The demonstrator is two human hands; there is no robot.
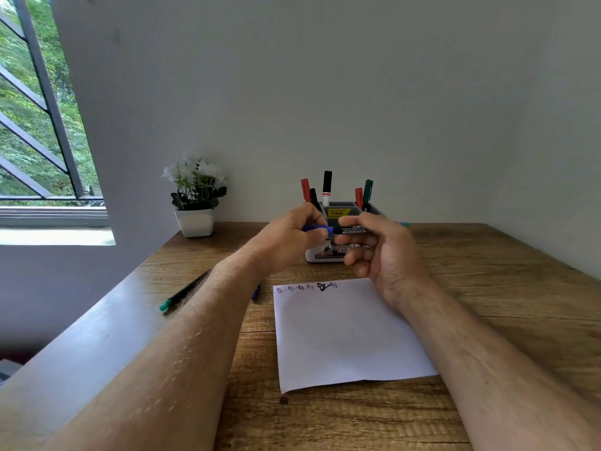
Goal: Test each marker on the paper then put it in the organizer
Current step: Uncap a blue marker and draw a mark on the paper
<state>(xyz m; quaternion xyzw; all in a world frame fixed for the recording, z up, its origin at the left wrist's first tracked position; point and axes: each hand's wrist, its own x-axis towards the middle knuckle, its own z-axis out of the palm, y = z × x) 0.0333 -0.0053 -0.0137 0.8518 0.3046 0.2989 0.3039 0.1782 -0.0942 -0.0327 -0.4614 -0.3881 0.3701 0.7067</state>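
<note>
Both hands grip one blue marker [335,229] above the counter [487,288]: left hand [289,239] on its cap, right hand [377,249] on its barrel. Behind, the organizer [338,211] carries a yellow sticker reading 49.00; scribbled paper [344,333] lies nearer.

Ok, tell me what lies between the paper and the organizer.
In the head view, only bare wooden desk shows between the paper and the organizer, though the right hand, held above, hides part of that stretch.
</note>
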